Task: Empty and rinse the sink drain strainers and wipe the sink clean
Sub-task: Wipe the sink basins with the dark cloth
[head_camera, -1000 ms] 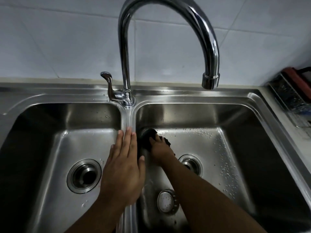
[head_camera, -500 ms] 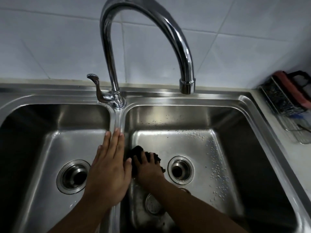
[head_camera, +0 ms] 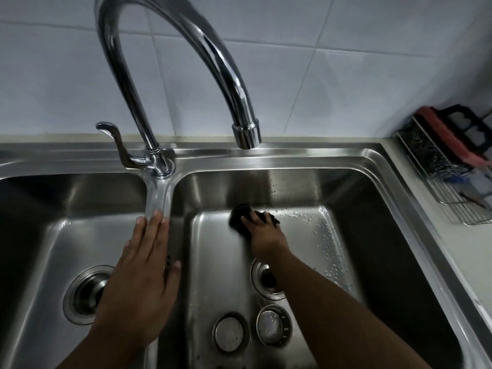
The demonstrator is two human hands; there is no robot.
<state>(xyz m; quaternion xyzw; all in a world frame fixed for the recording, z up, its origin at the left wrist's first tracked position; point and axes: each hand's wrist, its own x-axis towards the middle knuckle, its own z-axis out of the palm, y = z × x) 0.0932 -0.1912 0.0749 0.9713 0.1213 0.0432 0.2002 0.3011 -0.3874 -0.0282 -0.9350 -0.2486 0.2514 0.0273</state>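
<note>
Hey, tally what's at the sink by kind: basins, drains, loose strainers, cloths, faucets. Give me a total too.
Basins: 2
Drains: 2
Loose strainers: 2
Dark cloth: 1
Faucet: 1
Total: 8

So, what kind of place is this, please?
Most likely a home kitchen: a stainless double-bowl sink with a tall curved faucet, a white tiled wall behind it, and a wire rack on the counter at right.
</note>
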